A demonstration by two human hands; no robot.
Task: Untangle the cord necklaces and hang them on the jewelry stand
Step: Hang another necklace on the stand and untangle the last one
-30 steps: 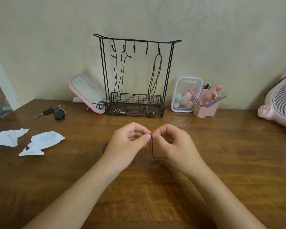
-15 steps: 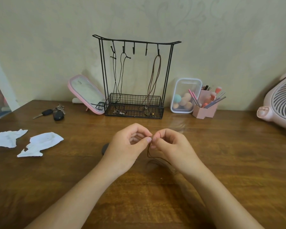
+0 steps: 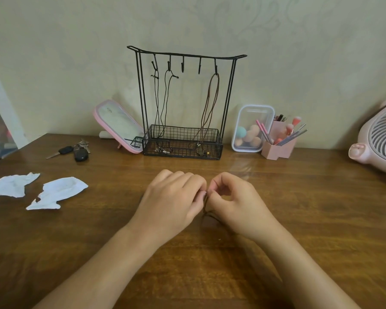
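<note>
Both hands sit low over the tabletop (image 3: 299, 219), fingertips meeting. The left hand (image 3: 172, 201) is knuckles-up with fingers curled over, pinching the dark cord necklace (image 3: 206, 204). The right hand (image 3: 234, 204) is curled too, thumb and forefinger nipped on the same spot. The rest of the cord trails down between the wrists onto the wood. The knot itself is hidden by fingertips, so can't tell how tight it is. Looks mid-untangle, nothing ready to hang. To do it well, hold one pinch as the anchor and tease the loop open with the other. Feed slack in rather than pull the ends, since pulling will likely cinch it. Behind, the jewelry stand (image 3: 183, 55) has black necklaces (image 3: 165, 97) on the two left hooks and a brown necklace (image 3: 212, 103) on the rightmost. The two middle hooks (image 3: 182, 68) are free, so aim there.
</note>
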